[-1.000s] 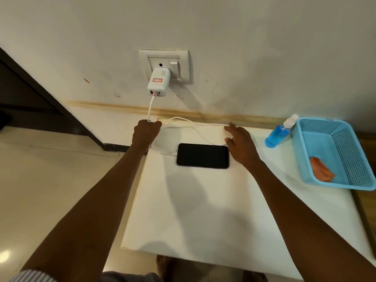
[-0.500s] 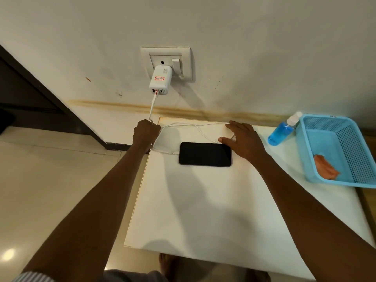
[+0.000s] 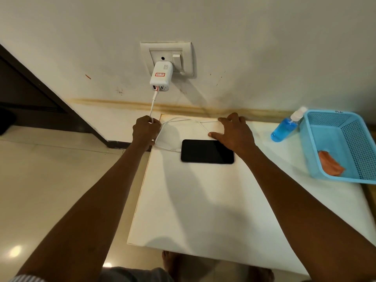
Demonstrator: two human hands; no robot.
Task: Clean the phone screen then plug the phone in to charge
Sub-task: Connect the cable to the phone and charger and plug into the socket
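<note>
Between the hands, the phone [image 3: 207,151] lies plugged in; left hand [image 3: 145,130] grips the charging cable [image 3: 153,105], right hand [image 3: 234,132] rests spread on it; charging looks done.

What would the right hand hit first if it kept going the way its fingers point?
Probably the wall: the right hand already reaches the table back edge, over the white cable. Depth is unclear.

Black phone [image 3: 207,151] flat on table, screen dark, white cable [image 3: 162,146] plugged into left end.
</note>
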